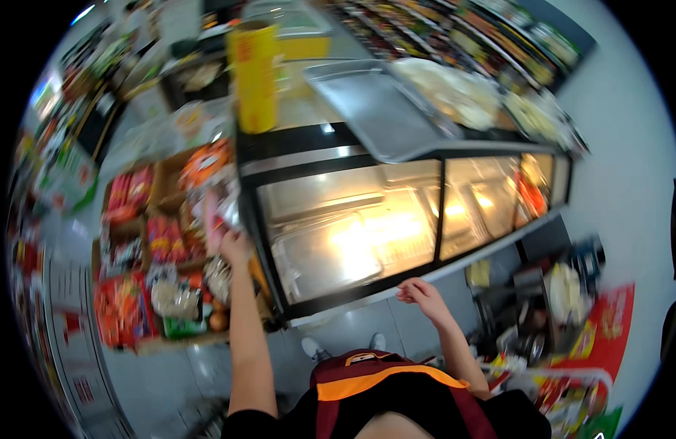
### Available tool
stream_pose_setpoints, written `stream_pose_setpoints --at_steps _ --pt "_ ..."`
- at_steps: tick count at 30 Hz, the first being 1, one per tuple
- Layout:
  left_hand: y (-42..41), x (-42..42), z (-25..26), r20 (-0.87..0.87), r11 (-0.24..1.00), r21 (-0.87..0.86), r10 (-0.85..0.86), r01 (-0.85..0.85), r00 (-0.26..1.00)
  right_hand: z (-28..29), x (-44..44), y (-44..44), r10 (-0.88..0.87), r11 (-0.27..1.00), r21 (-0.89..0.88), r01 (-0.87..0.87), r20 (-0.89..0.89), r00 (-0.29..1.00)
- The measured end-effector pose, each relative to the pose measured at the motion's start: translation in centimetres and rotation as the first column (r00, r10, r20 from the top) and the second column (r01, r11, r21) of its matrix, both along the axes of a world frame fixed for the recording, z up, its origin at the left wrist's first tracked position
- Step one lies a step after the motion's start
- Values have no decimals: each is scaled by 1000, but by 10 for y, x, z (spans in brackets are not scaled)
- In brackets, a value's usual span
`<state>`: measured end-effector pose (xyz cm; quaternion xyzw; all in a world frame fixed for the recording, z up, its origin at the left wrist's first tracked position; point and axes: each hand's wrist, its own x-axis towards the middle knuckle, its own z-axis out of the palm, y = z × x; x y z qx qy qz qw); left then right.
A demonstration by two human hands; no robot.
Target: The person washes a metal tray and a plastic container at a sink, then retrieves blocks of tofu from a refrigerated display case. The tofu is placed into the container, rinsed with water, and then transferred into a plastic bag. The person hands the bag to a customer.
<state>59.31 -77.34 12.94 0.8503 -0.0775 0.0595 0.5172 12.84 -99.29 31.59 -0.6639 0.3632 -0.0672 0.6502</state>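
My left hand [235, 247] reaches over the cardboard boxes at the left end of a glass-topped display case [343, 151]. Its fingers close on a blurred pink item [210, 222], whose exact kind I cannot tell. Beside it lie clear plastic wrapping [228, 192] and an orange package [206, 162]. My right hand [420, 296] hovers by the case's front edge, fingers curled, with nothing visible in them. Through the glass, metal trays [321, 263] show under bright light.
A yellow roll [255, 82] stands upright on the case near an overhanging metal tray [379, 110] and plastic bags [453, 90]. Red packets [165, 238] and eggs [218, 321] fill boxes at left. A cluttered cart [568, 384] stands at lower right, by the wall.
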Motion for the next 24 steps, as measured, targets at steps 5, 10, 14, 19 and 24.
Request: stream_pose_setpoints --at_steps 5,10,14,19,24 --pt "51 0 2 273 969 236 4 -71 962 -2 -19 19 -14 1000 22 12 73 997" --pt "106 -36 -9 177 944 328 -22 -38 984 -22 -62 8 -36 999 -8 37 87 996" --pt "163 -99 7 -12 984 170 -42 44 999 -52 -94 -7 -112 994 27 109 108 988" --pt "81 -263 156 -16 982 126 -141 142 990 -76 -102 -39 61 996 -73 -55 89 994" --pt "-70 -398 276 29 623 313 -761 717 648 -55 -113 -83 108 994 -30 -104 248 963"
